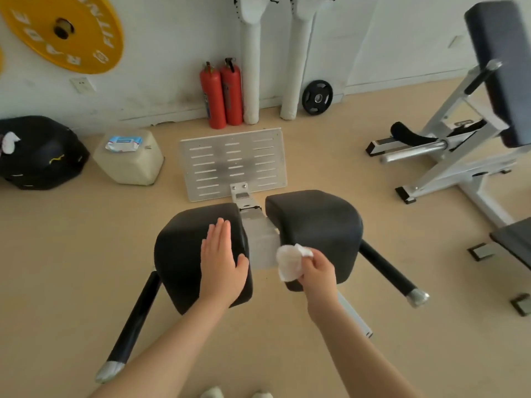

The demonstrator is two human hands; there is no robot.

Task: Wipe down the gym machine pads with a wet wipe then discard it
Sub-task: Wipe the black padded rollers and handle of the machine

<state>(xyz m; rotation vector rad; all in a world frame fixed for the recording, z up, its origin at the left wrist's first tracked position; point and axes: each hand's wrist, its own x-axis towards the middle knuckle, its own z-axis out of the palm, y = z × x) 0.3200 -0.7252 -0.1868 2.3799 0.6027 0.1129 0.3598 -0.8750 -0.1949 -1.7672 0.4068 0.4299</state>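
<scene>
Two black cushioned machine pads side by side, grey metal bar between. Left hand flat on left pad; right hand, holding crumpled white wet wipe, at right pad's inner edge. Perforated metal footplate behind.

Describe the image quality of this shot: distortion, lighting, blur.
Head view: wide-angle bending curves the yellow weight plate and bench frame near the edges; soft, even daylight, faint shadows; slight softness overall, yet the wet wipe in the right hand and the left hand on the left pad read clearly.
</scene>
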